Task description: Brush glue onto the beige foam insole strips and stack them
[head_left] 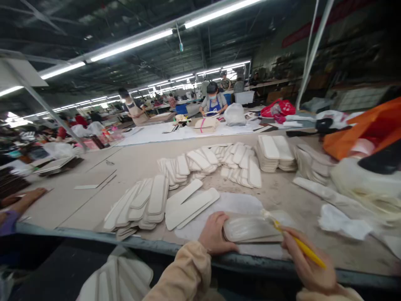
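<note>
My left hand (215, 235) rests at the table's near edge, its fingers closed on the left end of a pale insole piece (250, 228) and holding it flat. My right hand (308, 263) grips a yellow-handled brush (297, 242). The bristle end of the brush (268, 216) touches the upper right part of that insole. The piece lies on a white sheet (225, 205). Two long pale strips (189, 205) lie just beyond my left hand. Fanned rows of pale pieces (140, 205) spread to the left.
Piles of pale pieces (219, 163) and neat stacks (275, 152) cover the middle of the table. An orange bag (369, 129) and clear plastic (363, 184) sit at the right. Another person's hand (28, 198) lies at the left edge. Workers (214, 100) stand at the far end.
</note>
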The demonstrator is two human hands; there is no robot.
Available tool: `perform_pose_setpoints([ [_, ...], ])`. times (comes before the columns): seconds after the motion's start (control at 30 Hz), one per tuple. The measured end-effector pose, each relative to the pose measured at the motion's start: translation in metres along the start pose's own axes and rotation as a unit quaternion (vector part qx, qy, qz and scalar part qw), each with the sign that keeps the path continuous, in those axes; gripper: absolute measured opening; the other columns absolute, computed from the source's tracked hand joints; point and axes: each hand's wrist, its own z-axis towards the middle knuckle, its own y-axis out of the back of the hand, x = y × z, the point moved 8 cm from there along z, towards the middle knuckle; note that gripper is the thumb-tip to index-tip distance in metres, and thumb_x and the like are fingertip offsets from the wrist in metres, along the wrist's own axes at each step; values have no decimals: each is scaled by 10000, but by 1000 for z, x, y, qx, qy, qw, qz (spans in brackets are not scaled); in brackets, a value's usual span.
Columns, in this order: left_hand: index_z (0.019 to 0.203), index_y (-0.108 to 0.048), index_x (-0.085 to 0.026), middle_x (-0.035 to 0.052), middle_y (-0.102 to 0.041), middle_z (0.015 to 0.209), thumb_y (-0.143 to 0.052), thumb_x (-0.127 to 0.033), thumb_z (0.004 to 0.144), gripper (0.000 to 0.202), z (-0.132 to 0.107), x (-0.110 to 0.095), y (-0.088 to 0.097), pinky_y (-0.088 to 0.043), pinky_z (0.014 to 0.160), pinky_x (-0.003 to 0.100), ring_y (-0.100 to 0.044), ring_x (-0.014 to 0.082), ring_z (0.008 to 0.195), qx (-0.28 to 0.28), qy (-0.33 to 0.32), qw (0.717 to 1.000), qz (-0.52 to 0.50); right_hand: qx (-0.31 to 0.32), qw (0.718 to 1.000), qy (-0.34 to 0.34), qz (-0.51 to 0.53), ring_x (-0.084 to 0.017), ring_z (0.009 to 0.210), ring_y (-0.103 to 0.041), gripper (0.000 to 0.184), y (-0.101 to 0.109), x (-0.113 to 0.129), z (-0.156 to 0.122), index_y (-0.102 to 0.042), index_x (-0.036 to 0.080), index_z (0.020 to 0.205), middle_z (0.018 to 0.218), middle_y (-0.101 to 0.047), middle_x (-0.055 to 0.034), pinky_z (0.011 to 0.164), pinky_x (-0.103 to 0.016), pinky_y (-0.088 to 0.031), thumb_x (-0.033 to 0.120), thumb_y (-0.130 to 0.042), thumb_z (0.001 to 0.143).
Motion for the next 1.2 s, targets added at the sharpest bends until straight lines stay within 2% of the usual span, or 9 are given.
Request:
perform_pose_setpoints([
  [0.1,1294,-450,-92,206,-458,1317,-801,-573,499,994,-8,-2,14,-359,1061,492,-413,330,1242,-9,-20,1000,21,-51,996,-67,-43,-195,614,-623,362,20,-4,6,-625,209,1006,712,-640,-24,596,-290,-500,511,-471,877],
  [0.23,1261,-504,-136,165,-502,1293,-614,-412,791,556,-23,26,67,-361,1064,449,-429,272,1239,-71,11,988,135,-80,993,-81,-27,-186,610,-615,383,30,-7,8,-629,200,1003,710,-634,-22,607,-283,-491,527,-487,862],
  [0.37,1123,-606,-105,175,-589,1158,-592,-275,799,366,-40,85,115,-422,987,452,-524,284,1113,-64,106,962,245,-61,997,-35,-11,-171,629,-621,357,24,-1,7,-640,198,993,712,-636,-11,633,-275,-484,502,-505,862],
  [0.43,1062,-638,-113,166,-622,1095,-596,-261,790,313,-47,104,124,-454,942,449,-563,282,1050,-48,111,960,252,-61,998,-8,0,-164,623,-619,332,22,3,6,-641,189,999,706,-639,-13,623,-270,-486,467,-511,873],
  [0.53,1054,-647,-147,138,-637,1100,-561,-282,813,289,-53,117,125,-459,937,415,-575,257,1039,-23,98,961,256,-68,997,25,13,-158,605,-612,291,22,8,6,-642,181,1010,695,-642,-18,601,-266,-485,416,-527,882],
  [0.8,925,-682,-201,88,-690,1014,-444,-232,831,257,-43,112,120,-466,910,367,-617,219,967,31,58,964,256,-108,993,34,37,-146,546,-616,246,27,9,6,-658,190,975,694,-658,-23,534,-246,-503,384,-547,873],
  [0.9,954,-676,-209,84,-688,1053,-415,-267,859,284,-46,115,126,-480,890,363,-629,216,973,21,67,964,257,-114,992,31,43,-155,564,-638,254,26,9,7,-654,200,979,706,-668,-26,540,-248,-518,397,-528,880],
  [1.03,937,-661,-248,55,-689,1060,-440,-325,856,248,-54,110,157,-494,844,339,-645,210,940,-99,77,953,278,-103,993,44,47,-181,658,-675,263,23,3,9,-640,205,1037,854,-703,-62,619,-282,-555,387,-521,888],
  [1.2,895,-630,-233,57,-690,990,-458,-366,831,227,-50,67,188,-485,790,315,-652,217,875,-226,59,934,271,-96,991,57,77,-220,833,-683,206,19,-4,12,-633,214,1029,935,-700,-73,762,-349,-557,330,-526,898],
])
